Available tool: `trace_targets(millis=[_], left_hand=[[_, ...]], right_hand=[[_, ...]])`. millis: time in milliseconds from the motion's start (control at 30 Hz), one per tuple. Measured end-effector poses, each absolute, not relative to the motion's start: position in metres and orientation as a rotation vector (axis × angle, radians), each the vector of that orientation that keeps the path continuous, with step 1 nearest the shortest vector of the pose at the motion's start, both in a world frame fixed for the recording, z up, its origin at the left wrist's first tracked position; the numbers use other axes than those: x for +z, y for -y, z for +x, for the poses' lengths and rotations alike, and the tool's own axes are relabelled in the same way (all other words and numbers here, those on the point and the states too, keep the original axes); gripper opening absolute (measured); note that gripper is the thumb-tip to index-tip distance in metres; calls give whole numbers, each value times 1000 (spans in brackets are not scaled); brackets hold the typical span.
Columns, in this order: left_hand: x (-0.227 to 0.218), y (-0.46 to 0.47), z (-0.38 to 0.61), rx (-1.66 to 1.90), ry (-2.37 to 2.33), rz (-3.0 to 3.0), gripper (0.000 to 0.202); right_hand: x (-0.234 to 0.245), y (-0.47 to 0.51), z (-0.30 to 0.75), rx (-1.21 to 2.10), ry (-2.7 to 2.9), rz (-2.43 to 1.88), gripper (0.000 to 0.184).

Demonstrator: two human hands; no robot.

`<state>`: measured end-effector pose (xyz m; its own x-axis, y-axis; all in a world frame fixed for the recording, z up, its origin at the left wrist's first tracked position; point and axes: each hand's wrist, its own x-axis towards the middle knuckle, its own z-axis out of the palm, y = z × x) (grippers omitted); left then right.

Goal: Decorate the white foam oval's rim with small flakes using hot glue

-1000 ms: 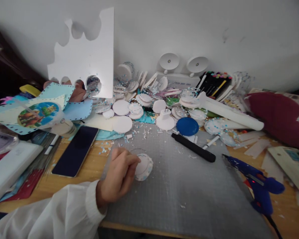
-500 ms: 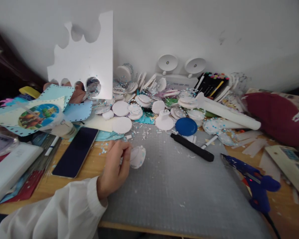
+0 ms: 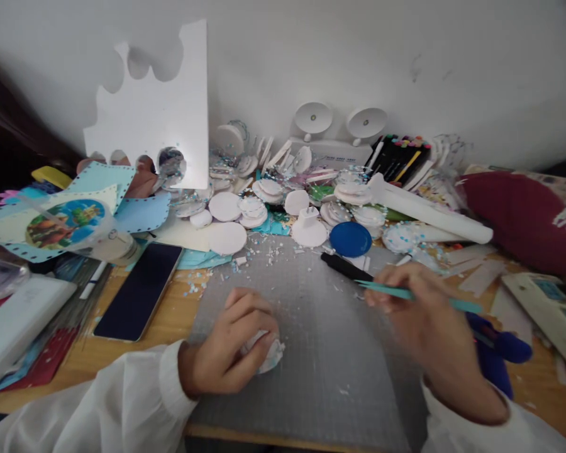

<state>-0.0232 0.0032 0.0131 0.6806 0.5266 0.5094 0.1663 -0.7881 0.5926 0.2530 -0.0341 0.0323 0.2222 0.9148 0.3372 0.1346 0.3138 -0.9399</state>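
My left hand (image 3: 233, 343) is closed over a small round white disc (image 3: 271, 362) dotted with pale blue bits, low above the grey cutting mat (image 3: 330, 377). Its fingers cover much of the disc. On the right, my right hand (image 3: 429, 327) grips slim teal tweezers (image 3: 391, 289), their pointed tips toward the left. That hand is slightly blurred. Beneath the tips lies a black stick-shaped tool (image 3: 344, 265), partly covered by the hand. A blue glue gun (image 3: 495, 352) shows behind the right wrist. White and blue crumbs are scattered over the mat.
A dark phone (image 3: 139, 292) lies left of the mat. Behind stand stacks of white discs (image 3: 226, 238), a blue round lid (image 3: 350, 239), a white plug (image 3: 310, 217) and a white cut-out board (image 3: 160, 113). A lidded cup (image 3: 117, 245) leans at the left.
My right hand has come into view from the right with the teal tweezers. My left hand has moved down and right with the disc, its fingers now over it.
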Motion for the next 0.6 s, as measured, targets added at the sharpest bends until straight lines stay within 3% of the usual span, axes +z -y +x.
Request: trace_targets(millis=[167, 600], left_hand=[[15, 1, -23, 915, -560, 2247, 15], [7, 1, -17, 854, -637, 1981, 16]], right_hand=[[11, 39, 208, 961, 1287, -910, 2], [-1, 64, 194, 1071, 1377, -877, 18]])
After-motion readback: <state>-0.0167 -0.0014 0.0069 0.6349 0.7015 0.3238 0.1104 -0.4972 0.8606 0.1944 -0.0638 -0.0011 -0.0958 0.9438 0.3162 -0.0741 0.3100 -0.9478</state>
